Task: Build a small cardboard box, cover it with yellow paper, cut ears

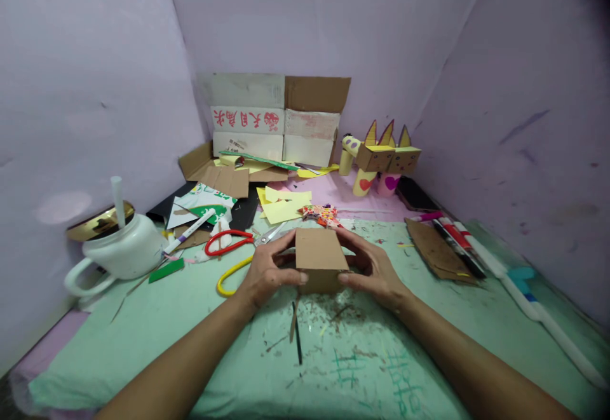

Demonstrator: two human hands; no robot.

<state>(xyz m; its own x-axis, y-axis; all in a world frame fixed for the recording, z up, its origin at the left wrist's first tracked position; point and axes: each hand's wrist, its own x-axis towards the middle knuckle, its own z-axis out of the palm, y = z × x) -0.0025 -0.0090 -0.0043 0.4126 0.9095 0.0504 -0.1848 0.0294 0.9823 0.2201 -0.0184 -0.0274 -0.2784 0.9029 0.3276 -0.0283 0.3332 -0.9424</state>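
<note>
A small brown cardboard box (321,250) is held between my two hands over the middle of the green-covered table (214,356). My left hand (274,267) grips its left side, thumb on the near face and fingers curled behind. On the opposite side, my right hand (369,267) has its thumb at the near right corner, its other fingers partly hidden. Scissors (229,242) with one red and one yellow handle lie beside my left hand, their blades partly covered by it. Below the box, a thin dark strip (298,337) lies among brown scraps.
A white mug (126,248) with a gold lid and straw stands at the left. Cardboard figures with pointed ears (379,156) stand at the back right, near a phone (415,194). Markers (457,232) lie to the right. An opened carton (248,118) leans on the back wall behind paper scraps (283,207).
</note>
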